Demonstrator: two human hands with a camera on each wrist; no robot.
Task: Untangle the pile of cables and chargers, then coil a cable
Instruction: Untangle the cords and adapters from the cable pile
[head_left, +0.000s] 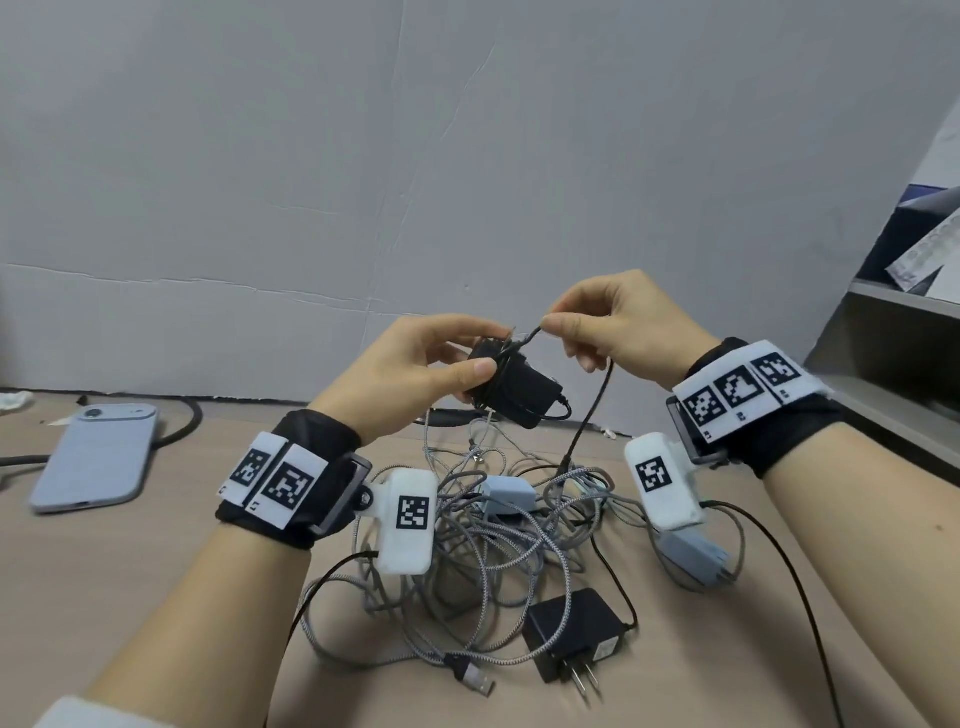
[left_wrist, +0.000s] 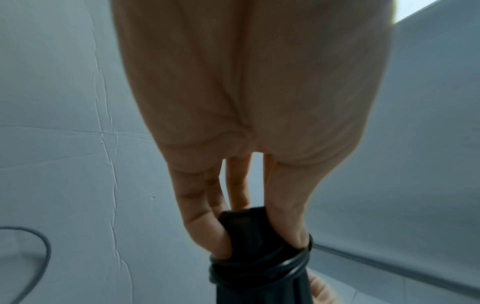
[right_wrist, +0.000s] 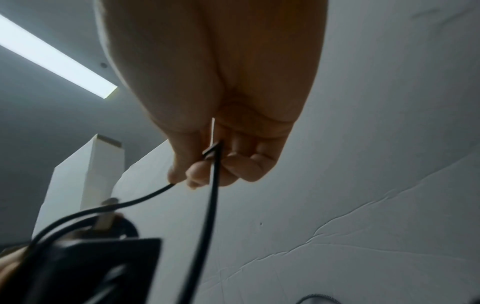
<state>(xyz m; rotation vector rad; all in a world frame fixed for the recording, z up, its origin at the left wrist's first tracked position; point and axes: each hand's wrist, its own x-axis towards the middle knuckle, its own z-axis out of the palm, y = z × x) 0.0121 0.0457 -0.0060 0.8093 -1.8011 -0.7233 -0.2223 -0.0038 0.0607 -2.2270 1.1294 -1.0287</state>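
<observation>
Black charger (head_left: 511, 387), wound with turns of its black cable (head_left: 589, 415), gripped by left hand (head_left: 415, 369) above the tabletop (head_left: 156, 571). Free cable length pinched by right hand (head_left: 618, 325), trailing down to tangled grey cables (head_left: 483, 561); second black adapter (head_left: 574, 636) alongside.

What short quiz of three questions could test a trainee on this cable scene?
1. True or false: the left hand holds a black charger wrapped with its cable.
2. What does the right hand pinch? A) black cable B) grey phone C) braided cable pile
3. Fill in: the second black charger lies on the ____.

Key: 1 true; 2 A; 3 table.
</observation>
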